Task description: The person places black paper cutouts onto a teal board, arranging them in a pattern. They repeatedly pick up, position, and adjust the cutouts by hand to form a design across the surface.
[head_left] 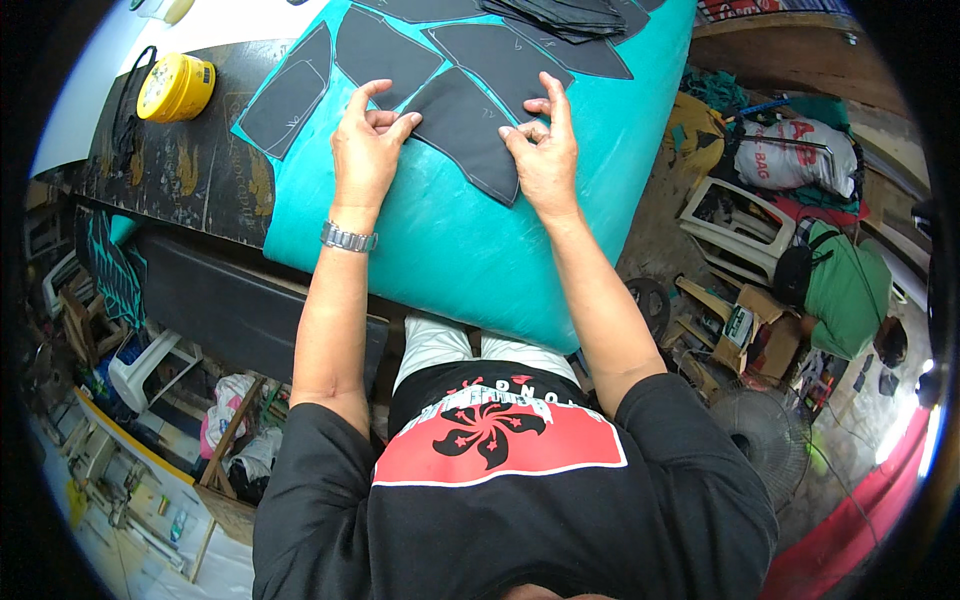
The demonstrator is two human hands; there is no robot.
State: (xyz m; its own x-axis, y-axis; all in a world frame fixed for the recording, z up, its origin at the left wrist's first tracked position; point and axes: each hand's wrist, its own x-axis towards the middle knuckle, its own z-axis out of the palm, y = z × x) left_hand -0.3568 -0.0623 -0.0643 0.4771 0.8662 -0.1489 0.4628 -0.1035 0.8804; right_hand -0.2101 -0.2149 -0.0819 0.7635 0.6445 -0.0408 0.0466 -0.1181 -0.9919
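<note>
A black cut panel (462, 128) of flat sheet material, marked in white and pointed at its near end, lies across the teal sheet (480, 265) in front of me. My left hand (370, 145) is at the panel's left edge, thumb and curled fingers gripping it there while the index finger stretches forward. On the opposite edge, my right hand (545, 150) has its thumb and fingers on the panel, its index finger raised. More black panels (385, 50) with white marks lie flat beyond my hands. Another dark panel (290, 92) rests to the left.
A stack of black pieces (560, 15) sits at the far edge. Left on the dark tabletop (215, 165) stands a yellow tub (176, 87) beside a black strap (128, 110). White plastic chairs (740, 228), a fan (760, 435) and a person in green (845, 295) are off to the right.
</note>
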